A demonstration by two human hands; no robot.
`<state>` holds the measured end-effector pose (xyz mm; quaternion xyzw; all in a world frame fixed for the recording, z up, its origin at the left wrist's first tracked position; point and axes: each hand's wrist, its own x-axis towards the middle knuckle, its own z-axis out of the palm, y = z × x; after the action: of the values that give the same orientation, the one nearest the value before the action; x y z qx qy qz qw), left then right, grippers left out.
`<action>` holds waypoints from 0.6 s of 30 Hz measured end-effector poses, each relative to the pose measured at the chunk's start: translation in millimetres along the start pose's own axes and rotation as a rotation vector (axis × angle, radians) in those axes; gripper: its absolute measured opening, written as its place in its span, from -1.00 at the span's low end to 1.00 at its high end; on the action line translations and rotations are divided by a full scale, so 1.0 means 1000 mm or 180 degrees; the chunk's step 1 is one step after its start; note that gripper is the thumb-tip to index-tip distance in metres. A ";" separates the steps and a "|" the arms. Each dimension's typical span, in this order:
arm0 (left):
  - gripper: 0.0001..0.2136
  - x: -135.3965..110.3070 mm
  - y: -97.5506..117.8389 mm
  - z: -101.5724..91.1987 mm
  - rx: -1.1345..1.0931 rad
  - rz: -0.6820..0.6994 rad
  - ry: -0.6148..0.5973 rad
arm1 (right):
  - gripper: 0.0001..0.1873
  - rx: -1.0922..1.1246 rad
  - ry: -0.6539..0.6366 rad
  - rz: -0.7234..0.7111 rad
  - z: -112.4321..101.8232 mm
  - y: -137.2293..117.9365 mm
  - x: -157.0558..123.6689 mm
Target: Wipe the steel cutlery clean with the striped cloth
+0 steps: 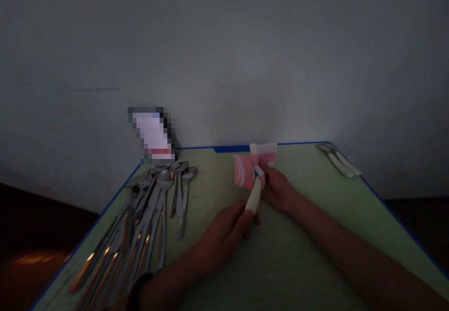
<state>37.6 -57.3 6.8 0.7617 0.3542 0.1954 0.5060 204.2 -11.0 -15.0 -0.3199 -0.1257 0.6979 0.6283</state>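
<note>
Left: left hand (224, 236), grip clenched on the lower end of a slim white-handled utensil (254, 198).
Right: right hand (278, 190), grip grasping a pink-and-white striped cloth (249, 167) around its top.
Place: over the middle of the green desk (315, 236), with steel spoons (150, 208) heaped to the left.

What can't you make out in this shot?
Head view, dim throughout.
Working end of the white-handled utensil: wrapped in the pink cloth.
Back-left object: pixelated.
Near handles of the cutlery pile: cut off by the bottom edge.
The far-right pieces: too small to identify.
</note>
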 end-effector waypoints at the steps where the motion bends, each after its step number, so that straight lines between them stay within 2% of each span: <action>1: -0.69 0.000 -0.001 0.000 0.0032 0.0017 -0.0025 | -0.92 -0.0012 -0.0006 -0.0013 0.000 0.000 0.000; 11: -0.66 -0.002 0.000 -0.002 0.0198 0.0056 -0.0282 | -0.85 -0.0145 -0.0164 0.0134 -0.004 0.002 0.001; 18: -0.69 -0.002 -0.001 -0.002 0.0202 0.0047 -0.0266 | -0.87 -0.0196 -0.0158 0.0121 -0.004 0.003 0.002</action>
<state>34.9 -57.1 7.2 0.7875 0.3332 0.1558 0.4945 204.4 -11.0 -20.4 -0.3240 -0.1565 0.7133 0.6015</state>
